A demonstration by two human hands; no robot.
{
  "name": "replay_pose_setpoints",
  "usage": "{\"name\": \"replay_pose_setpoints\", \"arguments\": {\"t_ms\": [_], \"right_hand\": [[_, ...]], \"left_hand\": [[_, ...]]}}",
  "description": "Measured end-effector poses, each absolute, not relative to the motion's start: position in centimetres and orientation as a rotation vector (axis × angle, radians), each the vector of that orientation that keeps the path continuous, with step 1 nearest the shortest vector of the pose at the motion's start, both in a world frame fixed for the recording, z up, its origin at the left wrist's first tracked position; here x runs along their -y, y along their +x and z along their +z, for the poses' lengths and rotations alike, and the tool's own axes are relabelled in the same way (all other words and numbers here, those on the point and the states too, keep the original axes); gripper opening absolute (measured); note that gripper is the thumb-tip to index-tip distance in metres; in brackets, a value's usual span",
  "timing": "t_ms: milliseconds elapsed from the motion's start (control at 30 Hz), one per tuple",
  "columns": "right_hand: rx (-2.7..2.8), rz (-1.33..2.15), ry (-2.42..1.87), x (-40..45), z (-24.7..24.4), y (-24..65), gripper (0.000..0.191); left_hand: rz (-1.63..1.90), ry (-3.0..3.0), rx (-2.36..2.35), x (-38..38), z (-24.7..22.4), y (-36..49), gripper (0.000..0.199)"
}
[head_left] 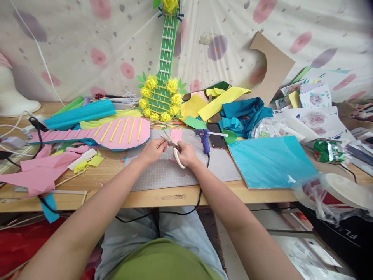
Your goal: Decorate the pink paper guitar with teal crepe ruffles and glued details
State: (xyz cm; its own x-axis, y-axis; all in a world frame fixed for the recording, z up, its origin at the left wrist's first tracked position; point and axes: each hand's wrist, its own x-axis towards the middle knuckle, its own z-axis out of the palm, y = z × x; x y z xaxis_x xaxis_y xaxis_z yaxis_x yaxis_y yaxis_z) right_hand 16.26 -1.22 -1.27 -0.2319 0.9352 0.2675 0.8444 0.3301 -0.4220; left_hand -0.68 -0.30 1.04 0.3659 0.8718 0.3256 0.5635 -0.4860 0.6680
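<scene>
White-handled scissors (178, 156) are in my right hand (186, 153), above the grey cutting mat (221, 167). Their blades are apart and point up and to the left. My left hand (154, 149) is beside the blades with its fingertips pinched together; whatever it holds is too small to make out. Just behind the scissors a pink paper piece (176, 134) lies on the mat. A blue glue gun (205, 143) rests to the right of my right hand, next to a dark phone (216, 136).
On the left lies a pink guitar-shaped piece (125, 134) with yellow strips, near pink paper scraps (46, 171). Behind stands a green guitar shape (159, 93) with yellow flowers. A blue board (271, 161) and plastic-wrapped roll (344, 190) are at right.
</scene>
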Motion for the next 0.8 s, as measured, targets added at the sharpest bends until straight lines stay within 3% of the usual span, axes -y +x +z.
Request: {"name": "replay_pose_setpoints", "arguments": {"t_ms": [300,567,800], "right_hand": [[2.116,0.252,-1.648,1.05,-1.18,15.8,0.012],[2.097,0.402,-1.45,0.92,-1.67,15.75,0.01],[2.078,0.4,-1.433,0.81,-1.92,15.55,0.013]], "left_hand": [[1.084,2.221,-1.581,0.98,0.5,-0.01,0.021],[1.017,2.222,-1.316,0.91,1.06,-0.7,0.027],[1.042,2.284,-1.361,0.82,0.81,-0.55,0.026]]}}
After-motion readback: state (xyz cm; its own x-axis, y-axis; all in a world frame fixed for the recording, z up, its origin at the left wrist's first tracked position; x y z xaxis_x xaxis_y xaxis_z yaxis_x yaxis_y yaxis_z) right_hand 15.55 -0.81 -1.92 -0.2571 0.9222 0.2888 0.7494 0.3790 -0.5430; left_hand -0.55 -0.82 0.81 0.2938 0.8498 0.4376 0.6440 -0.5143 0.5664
